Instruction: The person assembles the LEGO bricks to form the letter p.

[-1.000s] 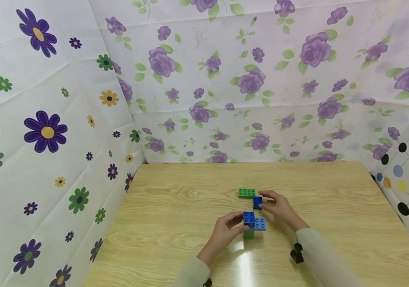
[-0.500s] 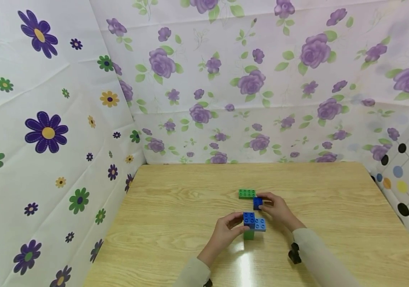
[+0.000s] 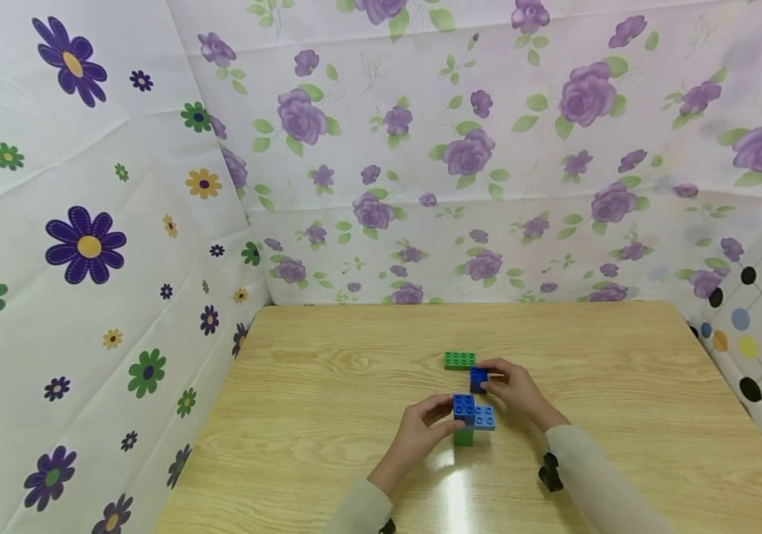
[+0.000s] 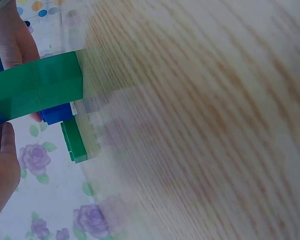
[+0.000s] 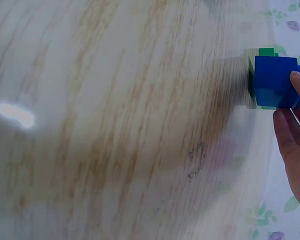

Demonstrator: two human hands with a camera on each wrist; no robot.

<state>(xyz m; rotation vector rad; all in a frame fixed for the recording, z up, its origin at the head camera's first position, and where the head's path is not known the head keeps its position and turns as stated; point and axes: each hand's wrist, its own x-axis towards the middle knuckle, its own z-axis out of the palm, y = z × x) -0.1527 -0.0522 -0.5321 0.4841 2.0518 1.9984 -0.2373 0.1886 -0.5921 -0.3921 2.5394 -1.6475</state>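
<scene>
My left hand (image 3: 419, 430) grips the blue brick (image 3: 464, 406) on top of a small stack near the middle of the table. Below it are green bricks (image 3: 464, 436), seen as two green blocks in the left wrist view. A light blue brick (image 3: 485, 417) juts from the stack's right side. Farther back, my right hand (image 3: 517, 389) pinches a dark blue brick (image 5: 275, 82) between thumb and fingers. Just behind that brick lies a flat green brick (image 3: 460, 360), studs up. Whether the dark blue brick touches the table or the green brick, I cannot tell.
The wooden table (image 3: 327, 386) ends at a flowered cloth (image 3: 381, 252) at the back. More patterned cloth hangs at the left and right sides. Black wrist cameras (image 3: 550, 472) sit at both cuffs.
The fingers of my right hand have drawn in around the dark blue brick, and it has shifted very slightly left. My left hand and the stack stay in place.
</scene>
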